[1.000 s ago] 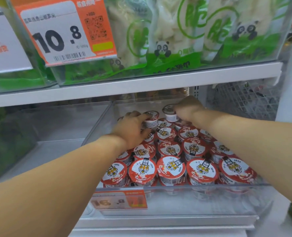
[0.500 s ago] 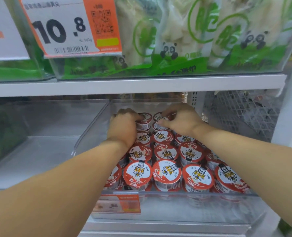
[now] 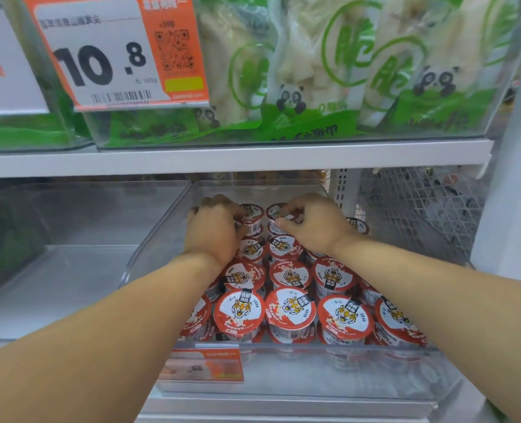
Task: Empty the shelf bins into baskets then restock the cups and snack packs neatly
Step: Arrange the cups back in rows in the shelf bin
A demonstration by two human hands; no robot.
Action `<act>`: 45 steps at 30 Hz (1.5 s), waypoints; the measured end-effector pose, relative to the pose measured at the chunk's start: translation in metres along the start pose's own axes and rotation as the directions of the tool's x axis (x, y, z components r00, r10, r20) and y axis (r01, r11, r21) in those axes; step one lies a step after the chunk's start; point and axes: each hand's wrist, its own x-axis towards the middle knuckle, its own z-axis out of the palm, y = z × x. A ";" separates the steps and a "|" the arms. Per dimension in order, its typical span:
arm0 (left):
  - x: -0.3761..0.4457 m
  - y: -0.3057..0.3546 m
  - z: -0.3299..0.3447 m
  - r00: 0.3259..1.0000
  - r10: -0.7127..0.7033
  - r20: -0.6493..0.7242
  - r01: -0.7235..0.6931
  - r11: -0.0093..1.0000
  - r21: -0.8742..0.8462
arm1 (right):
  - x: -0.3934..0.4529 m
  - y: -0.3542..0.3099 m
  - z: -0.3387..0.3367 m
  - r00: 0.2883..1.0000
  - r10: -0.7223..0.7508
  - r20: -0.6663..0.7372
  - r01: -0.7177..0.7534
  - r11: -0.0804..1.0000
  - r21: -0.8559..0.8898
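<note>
**Back row going in, both hands deep in the cup bin**

Nearest first: clear bin, front wall see-through, orange price label stuck low on the left. Just behind that wall, front row of cups, packed rim to rim: red-and-white foil lids, tiger face printed in the middle, small black tab on each, clear bodies with red bands below. Looks like a second layer underneath, though hard to be sure through the plastic. Rows run straight back, lids level, tigers mostly facing the same way.

Further in, two forearms reaching over all of it. Left hand at the rear left, fingers curled around a back-row cup. Right hand beside it, thumb and fingers pinching the neighbouring rear cup at the lid edge. Both up against the bin's rear wall.

Restock stage by the look of it, nearly full. Best handled by seating each cup flat, nudging it square against its neighbour, keeping wrists high so the rows beneath stay undisturbed. Worth turning the tiger forward to match. Risk: a sleeve-less forearm dragging a lid on the way out.

Beyond and above: white shelf edge, then panda snack packs, green and white, standing upright in their own bin behind a 10.8 price tag.
</note>
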 end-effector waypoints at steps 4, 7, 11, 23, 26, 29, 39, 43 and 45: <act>-0.005 0.009 -0.017 0.999 0.019 0.047 -0.017 0.999 -0.046 | -0.015 -0.013 -0.017 0.999 0.008 -0.049 -0.006 0.999 0.039; -0.019 0.023 -0.047 0.997 0.004 0.072 0.012 0.976 -0.219 | -0.049 -0.031 -0.043 0.998 0.030 -0.059 -0.022 0.992 0.123; -0.080 0.053 -0.094 0.995 0.079 -0.068 -0.099 0.923 -0.372 | -0.136 -0.061 -0.078 0.991 -0.116 -0.060 0.128 0.961 0.244; -0.349 0.093 0.025 0.573 0.195 0.796 0.222 0.898 -0.380 | -0.378 0.070 0.048 0.696 0.237 0.678 -0.425 0.897 0.123; -0.406 0.089 0.063 0.375 0.051 0.926 0.360 0.912 -0.196 | -0.424 0.097 0.084 0.581 0.371 0.724 -0.509 0.860 -0.032; -0.456 0.079 0.095 0.174 0.001 0.985 0.307 0.950 -0.055 | -0.464 0.112 0.106 0.506 0.440 0.742 -0.569 0.817 -0.096; -0.487 0.052 0.125 -0.031 -0.012 0.999 0.176 0.984 0.017 | -0.500 0.122 0.145 0.246 0.438 0.865 -0.522 0.812 -0.263; -0.493 0.055 0.123 0.014 0.013 1.000 0.078 0.997 -0.014 | -0.501 0.104 0.162 0.250 0.473 0.845 -0.536 0.794 -0.286; -0.498 0.056 0.125 0.039 0.020 0.999 0.058 0.998 -0.022 | -0.504 0.100 0.165 0.248 0.499 0.830 -0.562 0.772 -0.296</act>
